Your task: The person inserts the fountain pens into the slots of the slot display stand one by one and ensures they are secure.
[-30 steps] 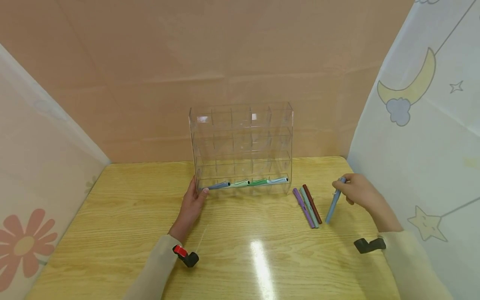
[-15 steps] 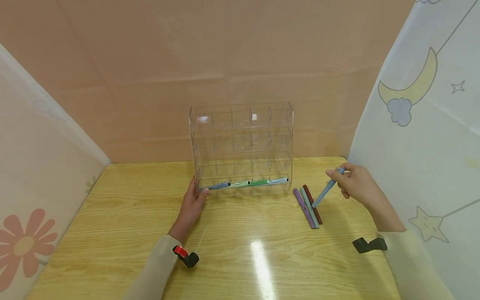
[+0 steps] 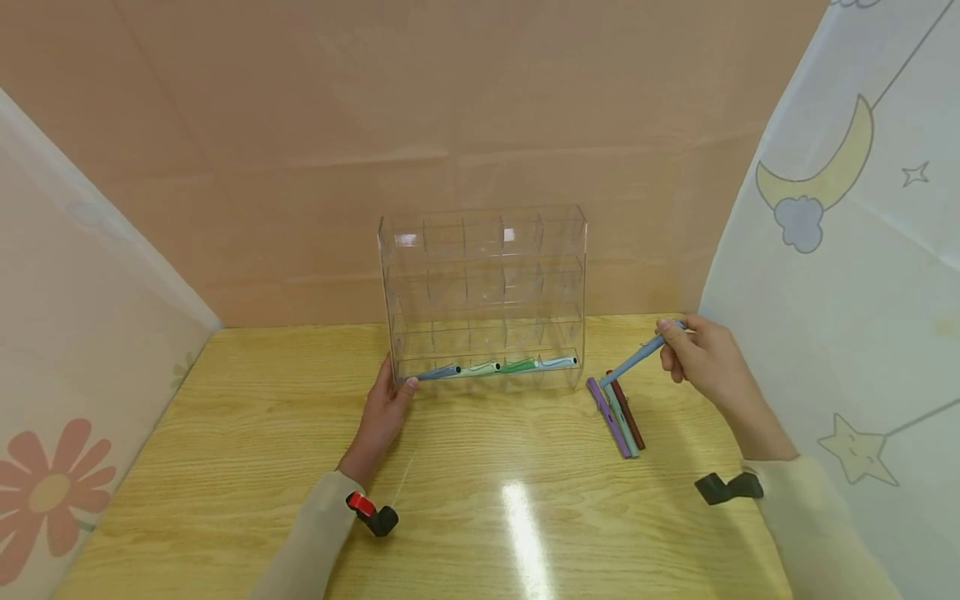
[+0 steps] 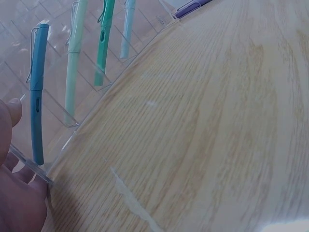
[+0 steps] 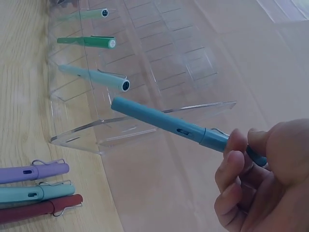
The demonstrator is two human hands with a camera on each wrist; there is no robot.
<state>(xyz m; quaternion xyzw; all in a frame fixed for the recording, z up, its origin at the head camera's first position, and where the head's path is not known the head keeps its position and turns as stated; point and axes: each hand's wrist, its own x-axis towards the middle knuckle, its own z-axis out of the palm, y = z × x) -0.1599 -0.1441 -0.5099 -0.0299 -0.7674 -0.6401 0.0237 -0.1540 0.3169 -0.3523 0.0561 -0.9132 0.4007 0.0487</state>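
Note:
A clear acrylic pen rack [image 3: 387, 292] with small compartments stands upright at the back of the table. My left hand [image 3: 384, 417] grips its lower left edge, thumb in front and fingers behind. In the rack's bottom row lean a blue pen [image 4: 36, 96], a pale green pen [image 4: 72, 67], a green pen [image 4: 103, 48] and a light blue pen [image 4: 127, 29]. Right of the rack, my right hand [image 3: 705, 358] pinches another blue pen [image 5: 164, 120] by its capped end. That pen is raised and tilted, its free end toward the rack's right side panel.
A purple pen [image 3: 609, 418], a pale teal pen [image 3: 621, 423] and a dark red pen [image 3: 628, 415] lie side by side on the wooden table [image 3: 450, 500], right of the rack. Cloth panels [image 3: 480, 100] enclose the back and both sides.
My right hand has lifted the blue pen and moved a little left, swinging its free end from near the tabletop up toward the rack. The left hand and rack stay put.

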